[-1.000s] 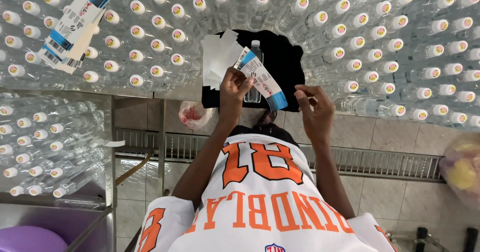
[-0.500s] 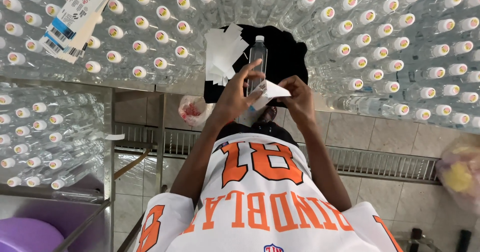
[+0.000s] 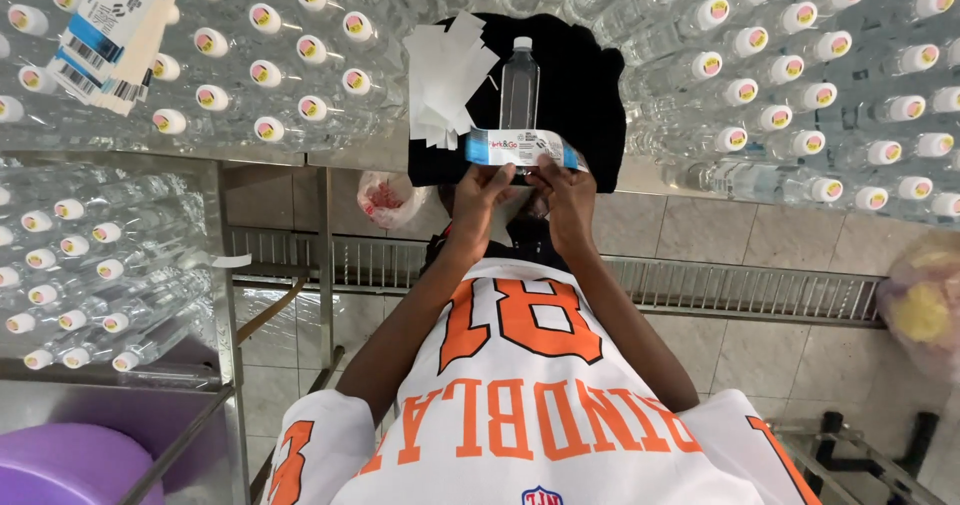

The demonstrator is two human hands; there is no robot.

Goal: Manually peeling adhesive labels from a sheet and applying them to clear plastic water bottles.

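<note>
The white-and-blue paper label strip (image 3: 522, 149) lies across the clear plastic bottle with a white cap (image 3: 518, 95), directly above the fingertips. The left hand (image 3: 478, 193) and right hand (image 3: 560, 193) each pinch one end of the strip. Risk: uneven pull from either hand could skew or crease the thin, glossy label on the smooth round wall. The bottle rests on black cloth (image 3: 580, 95), with loose white paper slips (image 3: 445, 75) left of the fingers. Capped bottles (image 3: 790, 85) crowd both sides.
</note>
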